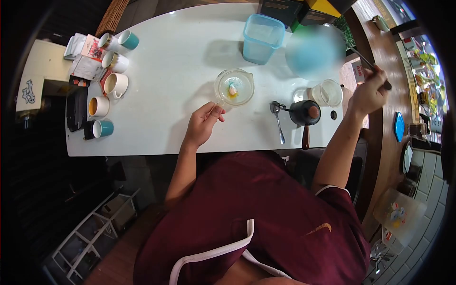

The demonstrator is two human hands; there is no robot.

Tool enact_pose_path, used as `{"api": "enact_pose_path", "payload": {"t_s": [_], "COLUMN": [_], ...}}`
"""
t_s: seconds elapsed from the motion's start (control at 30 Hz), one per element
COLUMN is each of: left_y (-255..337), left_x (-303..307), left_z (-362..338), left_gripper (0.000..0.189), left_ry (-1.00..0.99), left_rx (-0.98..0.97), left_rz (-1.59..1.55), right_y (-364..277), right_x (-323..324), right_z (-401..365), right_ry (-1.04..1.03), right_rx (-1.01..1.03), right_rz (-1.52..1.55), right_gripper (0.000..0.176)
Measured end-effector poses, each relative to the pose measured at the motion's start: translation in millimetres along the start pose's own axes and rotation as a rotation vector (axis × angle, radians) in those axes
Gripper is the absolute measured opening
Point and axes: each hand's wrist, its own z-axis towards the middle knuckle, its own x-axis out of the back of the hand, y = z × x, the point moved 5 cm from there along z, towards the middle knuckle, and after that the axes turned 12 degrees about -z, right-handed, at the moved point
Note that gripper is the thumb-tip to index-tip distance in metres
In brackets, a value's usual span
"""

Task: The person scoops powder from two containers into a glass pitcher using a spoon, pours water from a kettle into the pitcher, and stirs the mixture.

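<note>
1. White table (166,61): I am sitting at its near edge, and it is filling the middle of the frame. A cluster of mugs (114,85) is standing at centre left, well apart from my hands.
2. Blue tub (262,38): it is standing open at upper centre, near the cup but not touching it.
3. Glass cup (233,87): it is sitting flat on the table at frame centre, with something pale and yellow in the bottom. My left hand (202,126) is pinching its handle, thumb and fingers clamped on it. Judgement: I am best off pressing the base flat so nothing is tipping.
4. Black pot (305,113) and spoon (278,121): both are lying right of centre. I am minding the pot's handle, which is pointing toward me.
5. Thin stick (363,58): my right hand (369,92) is fisted around it at centre right, past the table's end. Judgement: I should be bringing it in high, clear of the pot.
</note>
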Motion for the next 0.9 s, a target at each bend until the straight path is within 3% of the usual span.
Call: {"api": "enact_pose_path", "payload": {"t_s": [0.1, 0.23, 0.3, 0.63, 0.9], "left_y": [2.5, 6.4, 8.2, 4.7, 5.6], "left_x": [-4.8, -12.1, -16.0, -16.2, -20.0], "left_z": [4.5, 8.3, 6.3, -9.6, -15.9], "left_gripper": [0.036, 0.038, 0.038, 0.037, 0.035], "left_ry": [-0.032, -0.012, -0.009, 0.062, 0.093], "left_rx": [-0.007, -0.030, -0.032, -0.044, -0.067], "left_rz": [0.012, 0.009, 0.003, 0.017, -0.001], "right_y": [4.8, 25.4, 43.4, 70.8, 74.6], "right_x": [-11.8, -45.5, -60.6, -77.3, -74.8], "right_z": [7.1, 7.7, 4.4, 1.5, 11.9], "right_ry": [-0.089, -0.371, -0.431, -0.550, -0.543], "right_rx": [0.226, 0.255, 0.332, 0.325, 0.151], "right_rz": [-0.268, -0.641, -0.612, -0.610, -0.678], "right_gripper": [0.030, 0.032, 0.033, 0.035, 0.036]}}
